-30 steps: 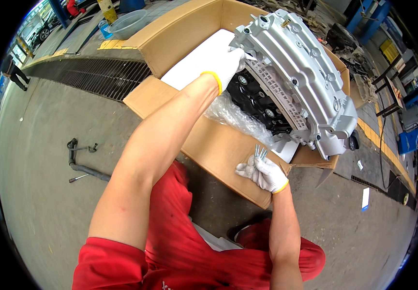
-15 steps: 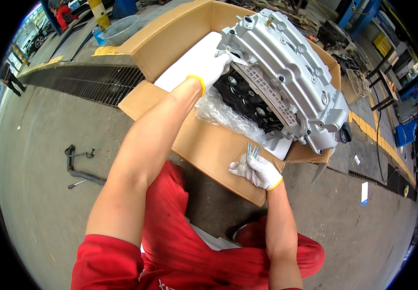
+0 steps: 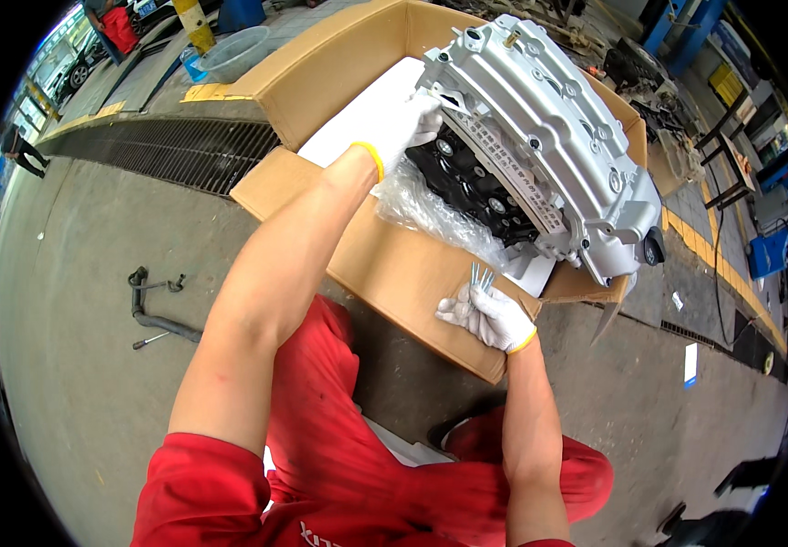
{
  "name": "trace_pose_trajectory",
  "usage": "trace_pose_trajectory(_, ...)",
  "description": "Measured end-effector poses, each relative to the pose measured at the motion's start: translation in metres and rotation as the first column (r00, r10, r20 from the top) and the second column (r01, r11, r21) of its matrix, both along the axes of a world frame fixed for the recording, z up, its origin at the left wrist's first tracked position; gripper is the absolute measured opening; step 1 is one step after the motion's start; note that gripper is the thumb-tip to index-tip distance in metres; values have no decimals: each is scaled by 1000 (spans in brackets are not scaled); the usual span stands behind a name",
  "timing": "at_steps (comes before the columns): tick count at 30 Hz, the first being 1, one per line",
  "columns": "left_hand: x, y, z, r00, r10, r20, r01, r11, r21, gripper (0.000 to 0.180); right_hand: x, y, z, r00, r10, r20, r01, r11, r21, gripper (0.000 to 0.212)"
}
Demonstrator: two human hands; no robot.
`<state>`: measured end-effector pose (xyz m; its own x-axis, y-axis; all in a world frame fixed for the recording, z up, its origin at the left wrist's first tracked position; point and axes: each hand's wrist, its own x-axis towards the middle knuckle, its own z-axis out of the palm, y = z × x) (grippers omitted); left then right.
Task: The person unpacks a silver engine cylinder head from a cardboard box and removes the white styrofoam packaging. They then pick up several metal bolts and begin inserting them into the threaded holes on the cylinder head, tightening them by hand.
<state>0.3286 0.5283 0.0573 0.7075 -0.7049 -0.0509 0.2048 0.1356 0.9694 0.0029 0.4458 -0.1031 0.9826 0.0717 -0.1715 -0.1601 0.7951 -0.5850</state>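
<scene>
A silver engine (image 3: pixel 540 100) with a black lower part (image 3: pixel 467 182) sits tilted in an open cardboard box (image 3: pixel 339 68). A pale strip with printing (image 3: pixel 503 169) runs along its near side. My left hand (image 3: pixel 409 126), in a white glove with a yellow cuff, is at the engine's left end by the strip's upper end. Its fingers are curled in, and whatever they grip is hidden. Lower right, my gloved right hand (image 3: pixel 490 314) holds several silver bolts (image 3: pixel 482 276), shanks pointing up, above the box's near flap (image 3: pixel 403 296).
Crumpled clear plastic wrap (image 3: pixel 435 219) and white foam (image 3: pixel 357 114) lie around the engine. A black hose (image 3: pixel 161 321) rests on the floor at left. Beyond are a floor grating (image 3: pixel 166 159) and a grey tub (image 3: pixel 237 56). Dark shoes (image 3: pixel 677 520) show at lower right.
My left hand's fingers have curled and turned slightly at the engine's end. My right hand keeps the bolts in nearly the same place. Another person's dark shoes have come in at lower right.
</scene>
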Motion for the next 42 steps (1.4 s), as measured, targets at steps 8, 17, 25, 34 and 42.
trace_pose_trajectory(8,-12,-11,14,987,-154,-41,154,988,-5,53,-9,-7,-16,998,-41,54,39,999,36,28)
trace_pose_trajectory(17,-20,-27,5,997,-57,-44,58,998,37,42,-5,-8,-10,998,-6,63,-1,995,102,21)
trace_pose_trajectory(25,-13,-22,1,997,-60,-49,61,998,20,20,-1,-6,-13,996,14,89,-23,994,110,22)
trace_pose_trajectory(34,-7,-36,-10,999,31,10,-31,999,24,19,-3,-6,-12,996,6,93,-12,998,66,24)
trace_pose_trajectory(42,-1,-39,-17,998,54,-18,-55,998,-13,30,-2,-5,-9,996,2,84,-9,996,84,23)
